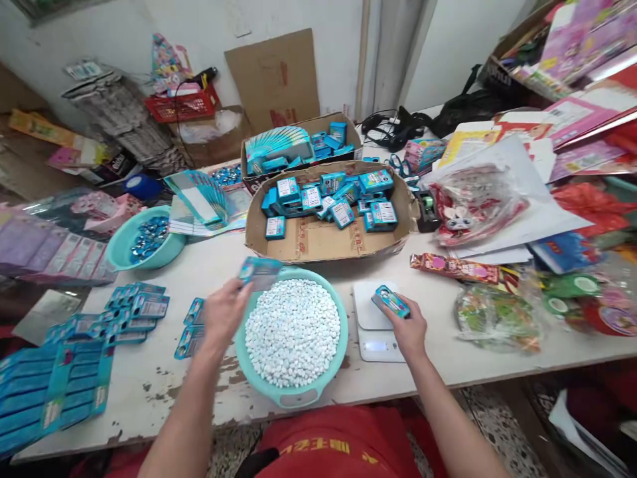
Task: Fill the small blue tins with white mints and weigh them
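Note:
My left hand (225, 311) is closed on a small blue box (261, 271), smeared by motion, over the back left rim of a mint-green basin (293, 393). White pellets (293, 332), like small candies, fill that basin. My right hand (411, 330) grips another small blue box (393, 301) with an oval on its face, above a white kitchen scale (368, 317) with a lit display. Left of the basin, two blue boxes (192, 340) lie side by side. Farther left are rows of similar blue boxes (144, 307) and a stack of flat blue cartons (54, 388).
Behind the basin stands a cardboard tray (323, 242) holding several blue boxes, with another carton (249, 149) beyond. A green bowl (172, 255) of shiny blue pieces sits at the left. Plastic bags (497, 315) and a long red packet (452, 267) lie on the right.

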`<state>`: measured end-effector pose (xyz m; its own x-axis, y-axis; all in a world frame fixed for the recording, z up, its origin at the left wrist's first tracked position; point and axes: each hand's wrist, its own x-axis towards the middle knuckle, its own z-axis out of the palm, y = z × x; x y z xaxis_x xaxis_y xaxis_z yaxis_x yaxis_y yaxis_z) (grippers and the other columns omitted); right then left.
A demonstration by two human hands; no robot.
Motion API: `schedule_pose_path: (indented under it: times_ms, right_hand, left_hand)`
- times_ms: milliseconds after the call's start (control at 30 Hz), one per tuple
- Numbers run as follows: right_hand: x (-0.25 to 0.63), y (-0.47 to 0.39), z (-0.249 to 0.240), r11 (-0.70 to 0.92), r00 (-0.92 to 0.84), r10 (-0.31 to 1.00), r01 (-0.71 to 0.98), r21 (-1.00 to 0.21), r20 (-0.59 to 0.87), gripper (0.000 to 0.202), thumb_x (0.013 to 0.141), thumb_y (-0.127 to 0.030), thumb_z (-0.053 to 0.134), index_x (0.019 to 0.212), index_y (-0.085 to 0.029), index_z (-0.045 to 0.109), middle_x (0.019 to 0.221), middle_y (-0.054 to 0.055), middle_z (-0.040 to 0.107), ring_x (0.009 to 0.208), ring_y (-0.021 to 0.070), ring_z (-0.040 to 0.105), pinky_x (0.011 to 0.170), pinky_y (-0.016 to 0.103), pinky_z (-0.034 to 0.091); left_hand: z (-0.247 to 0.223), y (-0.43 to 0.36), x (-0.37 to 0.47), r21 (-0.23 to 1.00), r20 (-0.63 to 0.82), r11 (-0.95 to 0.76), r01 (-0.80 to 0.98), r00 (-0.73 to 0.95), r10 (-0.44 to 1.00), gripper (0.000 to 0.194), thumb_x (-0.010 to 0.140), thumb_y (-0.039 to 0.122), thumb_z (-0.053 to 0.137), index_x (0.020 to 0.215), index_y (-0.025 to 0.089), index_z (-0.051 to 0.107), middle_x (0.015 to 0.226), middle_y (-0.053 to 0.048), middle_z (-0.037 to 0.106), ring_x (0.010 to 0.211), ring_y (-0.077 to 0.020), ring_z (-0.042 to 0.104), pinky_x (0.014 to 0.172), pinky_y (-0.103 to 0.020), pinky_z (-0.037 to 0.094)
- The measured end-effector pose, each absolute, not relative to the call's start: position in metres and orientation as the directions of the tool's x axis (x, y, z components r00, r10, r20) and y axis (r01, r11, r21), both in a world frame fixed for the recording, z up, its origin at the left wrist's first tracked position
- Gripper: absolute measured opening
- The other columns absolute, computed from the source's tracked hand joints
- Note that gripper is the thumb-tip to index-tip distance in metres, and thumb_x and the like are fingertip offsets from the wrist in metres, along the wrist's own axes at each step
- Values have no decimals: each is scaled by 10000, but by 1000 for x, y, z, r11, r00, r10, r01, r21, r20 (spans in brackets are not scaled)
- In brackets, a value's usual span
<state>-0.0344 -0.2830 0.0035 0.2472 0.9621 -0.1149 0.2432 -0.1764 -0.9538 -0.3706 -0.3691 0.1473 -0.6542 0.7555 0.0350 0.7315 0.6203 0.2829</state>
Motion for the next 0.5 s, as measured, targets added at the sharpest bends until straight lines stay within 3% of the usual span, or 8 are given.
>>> schedule_pose_path:
  times_ms: [67, 133, 233, 367, 500]
  right_hand:
    - [-36, -280, -2, -204, 231, 961, 210, -956, -155, 629, 540, -501, 757, 1048, -150, 635, 1033, 100, 633, 950, 259, 592, 878, 428, 453]
    - [-31, -285, -3, -214, 239, 957, 189, -959, -166, 772, 555, -506, 756, 1207, -154, 541, 1165, 131, 592, 1039, 268, 569, 922, 440, 434]
    - [-14, -304, 0, -240, 303, 937, 187, -953, -177, 861, 633, -543, 693, 1342, -164, 387, 1271, 164, 520, 1097, 258, 545, 937, 439, 430]
    - [21, -338, -1, -310, 422, 887, 244, -919, -187, 783, 702, -582, 608, 1326, -162, 390, 1229, 164, 543, 1006, 228, 580, 882, 408, 462]
    - [51, -370, -12, -396, 539, 814, 240, -887, -217, 734, 710, -614, 575, 1266, -150, 455, 1196, 149, 565, 995, 217, 582, 895, 398, 457]
  left_hand:
    - [135, -390, -410, 123, 20, 805, 581, -812, 583, 350, 817, 481, 485, 892, 197, 675, 773, -86, 670, 731, -236, 598, 615, -285, 384]
    - [108, -402, -439, 7, -61, 877, 480, -876, 479, 385, 827, 465, 455, 941, 174, 679, 788, -134, 666, 759, -290, 605, 611, -327, 402]
    - [61, -414, -462, -32, -137, 892, 452, -886, 444, 348, 836, 385, 434, 920, 146, 673, 785, -155, 652, 791, -321, 606, 614, -354, 424]
    - [27, -428, -469, 46, -132, 901, 432, -891, 434, 305, 818, 424, 465, 883, 176, 632, 723, -97, 608, 785, -311, 593, 619, -361, 432]
    - [27, -431, -461, 300, -32, 886, 355, -924, 381, 242, 752, 412, 548, 854, 193, 568, 584, -4, 481, 639, -221, 539, 564, -306, 404]
